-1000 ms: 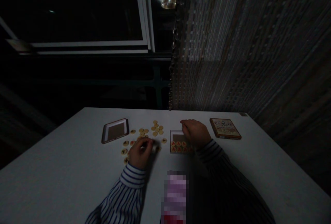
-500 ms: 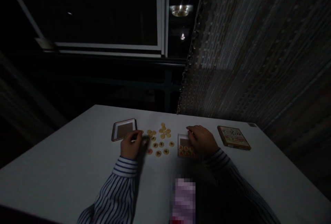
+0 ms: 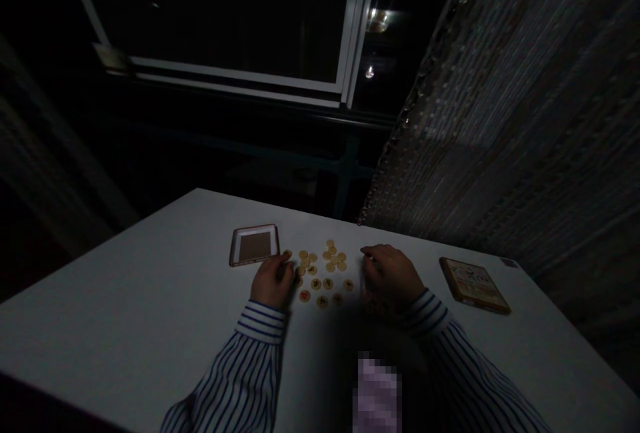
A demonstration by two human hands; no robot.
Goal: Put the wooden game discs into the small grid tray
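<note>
Several small round yellow discs with dark or red marks lie scattered on a white table. My left hand rests at their left edge, fingers curled and pointing towards a shallow brown box tray. My right hand lies to the right of the discs, fingers bent down over a small tray that it hides almost wholly. Both arms wear striped sleeves. The light is dim, so what the fingers hold is unclear.
A flat printed box lid lies at the right of the table. A beaded curtain hangs behind the table on the right, a dark window on the left. A blurred pink patch sits near the bottom edge.
The view has swung left and down. My left hand left the discs, reached to the brown tray's edge, and now sits between tray and discs. My right hand stayed over the small tray.
</note>
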